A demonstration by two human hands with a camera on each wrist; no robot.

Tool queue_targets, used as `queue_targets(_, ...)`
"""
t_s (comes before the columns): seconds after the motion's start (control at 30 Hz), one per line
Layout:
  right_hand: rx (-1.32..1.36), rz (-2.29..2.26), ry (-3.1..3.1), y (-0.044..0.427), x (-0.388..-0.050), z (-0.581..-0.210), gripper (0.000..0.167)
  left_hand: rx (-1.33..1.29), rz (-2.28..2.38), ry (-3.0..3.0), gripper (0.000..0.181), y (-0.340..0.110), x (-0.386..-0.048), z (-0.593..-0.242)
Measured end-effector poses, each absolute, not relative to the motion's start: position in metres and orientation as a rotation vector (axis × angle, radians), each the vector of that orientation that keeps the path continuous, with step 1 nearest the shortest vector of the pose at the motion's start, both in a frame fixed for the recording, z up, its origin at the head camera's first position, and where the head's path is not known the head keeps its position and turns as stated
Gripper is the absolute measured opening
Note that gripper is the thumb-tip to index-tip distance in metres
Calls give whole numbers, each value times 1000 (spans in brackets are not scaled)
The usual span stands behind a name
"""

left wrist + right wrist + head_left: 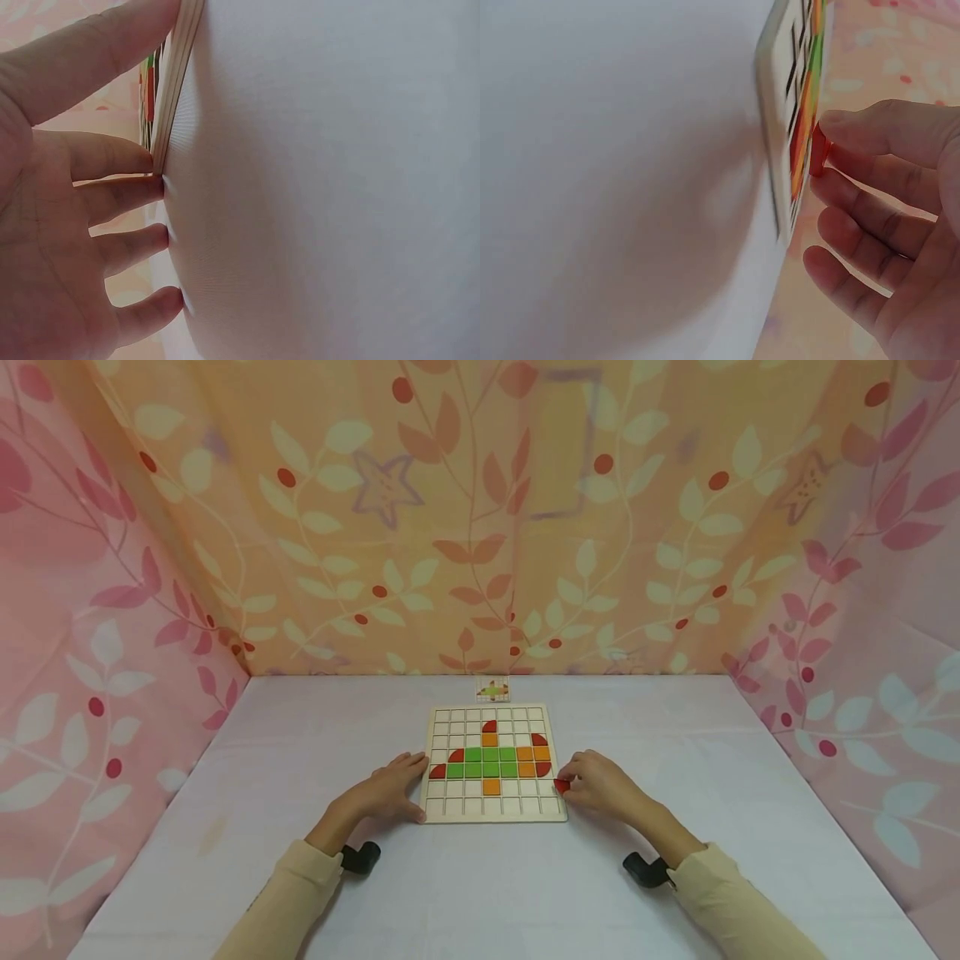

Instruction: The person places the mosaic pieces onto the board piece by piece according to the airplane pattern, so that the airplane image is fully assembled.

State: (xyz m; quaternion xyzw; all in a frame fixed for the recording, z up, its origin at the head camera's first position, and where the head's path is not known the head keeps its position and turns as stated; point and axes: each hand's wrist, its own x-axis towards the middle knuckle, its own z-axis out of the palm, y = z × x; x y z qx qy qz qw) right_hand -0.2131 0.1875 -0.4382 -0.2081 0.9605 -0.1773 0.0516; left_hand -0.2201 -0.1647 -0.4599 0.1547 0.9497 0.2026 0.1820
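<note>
A light wooden grid board [455, 807] lies in the middle of the table. Green squares [491, 755], orange squares [491, 787] and red quarter-round tiles [490, 727] sit in its cells. My left hand [388, 787] touches the board's left side, its fingers and thumb spread; the left wrist view shows the thumb and a fingertip at the board's edge [178, 82]. Just off the board's right edge, my right hand [600, 785] pinches a red tile [820, 150] between thumb and fingers. The fingers partly cover this tile, so its full outline is hidden.
A small pattern card [492, 690] with a coloured grid picture lies behind the board. White cloth [495, 893] covers the table. Floral curtains [480, 527] stand at the back and both sides. Black wrist devices [362, 857] sit at both cuffs.
</note>
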Motion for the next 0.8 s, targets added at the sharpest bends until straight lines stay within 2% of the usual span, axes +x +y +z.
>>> queue_targets(0.8, -988, -552, 2864, 124, -211, -436, 17, 445, 571, 2673, 96, -165, -221, -460)
